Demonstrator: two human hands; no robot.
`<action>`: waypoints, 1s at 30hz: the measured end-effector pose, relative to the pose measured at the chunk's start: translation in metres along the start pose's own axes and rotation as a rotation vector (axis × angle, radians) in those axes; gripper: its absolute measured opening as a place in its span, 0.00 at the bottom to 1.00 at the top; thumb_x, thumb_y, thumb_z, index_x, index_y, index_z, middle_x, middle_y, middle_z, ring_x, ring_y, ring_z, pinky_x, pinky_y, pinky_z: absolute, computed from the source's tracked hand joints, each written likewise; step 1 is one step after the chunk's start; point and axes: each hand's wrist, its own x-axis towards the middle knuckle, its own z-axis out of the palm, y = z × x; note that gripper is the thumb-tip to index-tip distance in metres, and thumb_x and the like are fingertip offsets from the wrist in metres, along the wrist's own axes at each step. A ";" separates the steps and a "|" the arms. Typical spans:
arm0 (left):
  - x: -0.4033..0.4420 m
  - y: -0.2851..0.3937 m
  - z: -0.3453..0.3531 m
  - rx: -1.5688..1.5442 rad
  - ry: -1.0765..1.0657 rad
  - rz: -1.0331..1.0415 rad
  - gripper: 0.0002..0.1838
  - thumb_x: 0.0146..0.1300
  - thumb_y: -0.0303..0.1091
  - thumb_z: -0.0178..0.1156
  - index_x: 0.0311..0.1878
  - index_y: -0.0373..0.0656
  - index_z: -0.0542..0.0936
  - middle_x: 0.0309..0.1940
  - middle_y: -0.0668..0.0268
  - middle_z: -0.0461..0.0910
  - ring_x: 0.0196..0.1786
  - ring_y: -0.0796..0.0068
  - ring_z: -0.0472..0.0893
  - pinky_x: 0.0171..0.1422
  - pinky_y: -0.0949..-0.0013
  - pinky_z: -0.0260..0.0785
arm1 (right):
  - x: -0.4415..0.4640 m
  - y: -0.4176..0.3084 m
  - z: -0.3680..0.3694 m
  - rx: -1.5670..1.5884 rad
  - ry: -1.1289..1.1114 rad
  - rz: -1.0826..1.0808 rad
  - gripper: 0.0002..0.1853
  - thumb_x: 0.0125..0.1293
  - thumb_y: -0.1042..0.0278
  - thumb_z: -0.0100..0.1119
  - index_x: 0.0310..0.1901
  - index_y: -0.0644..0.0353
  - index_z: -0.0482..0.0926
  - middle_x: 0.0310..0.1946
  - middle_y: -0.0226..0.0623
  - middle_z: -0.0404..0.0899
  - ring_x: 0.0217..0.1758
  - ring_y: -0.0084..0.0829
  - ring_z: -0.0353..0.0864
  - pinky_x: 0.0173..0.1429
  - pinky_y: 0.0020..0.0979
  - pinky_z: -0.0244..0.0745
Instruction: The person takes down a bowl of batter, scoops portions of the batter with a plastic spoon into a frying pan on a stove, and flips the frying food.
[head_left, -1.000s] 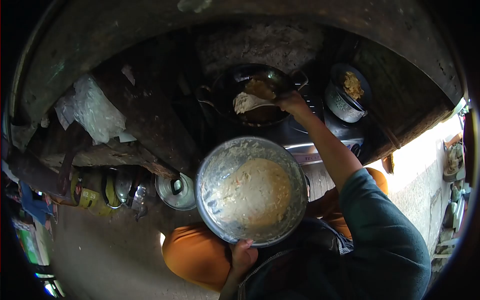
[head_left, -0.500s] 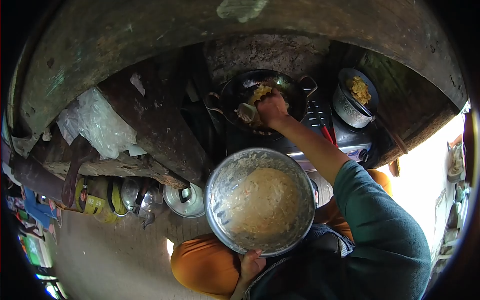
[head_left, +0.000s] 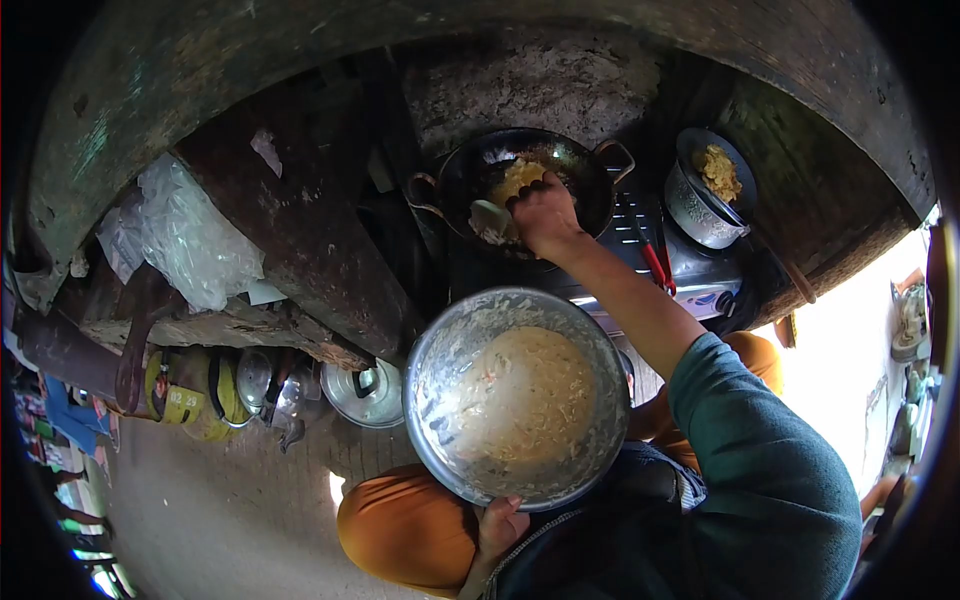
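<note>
My left hand [head_left: 502,524] grips the near rim of a wide metal bowl [head_left: 424,440], which is tilted above my lap and holds pale, lumpy batter [head_left: 530,395]. Over the dark wok [head_left: 460,170], my right hand [head_left: 545,212] is closed around the handle of a spoon [head_left: 487,218], whose bowl is turned down low in the wok. Beside my fingers, a yellowish piece of food [head_left: 520,178] lies in the wok. The spoon's handle is mostly hidden by my right hand.
Right of the wok, a strainer of golden fried food [head_left: 718,172] rests on a metal pot [head_left: 700,215]. Red-handled tongs [head_left: 655,265] lie on the stove [head_left: 690,280]. Plastic bags [head_left: 195,240] are on a wooden ledge at left, above a pot lid [head_left: 365,395] and a green gas cylinder [head_left: 190,400].
The spoon, which carried a heap of batter, has gone down into the wok and turned over with my right hand. My left hand keeps hold of the bowl.
</note>
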 end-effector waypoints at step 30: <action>0.002 -0.004 -0.004 0.047 0.049 -0.012 0.34 0.33 0.31 0.48 0.53 0.38 0.58 0.46 0.58 0.65 0.49 0.59 0.65 0.55 0.59 0.56 | -0.024 -0.005 0.014 -0.018 0.082 0.020 0.04 0.39 0.68 0.49 0.17 0.51 0.75 0.17 0.33 0.74 0.28 0.28 0.74 0.41 0.27 0.61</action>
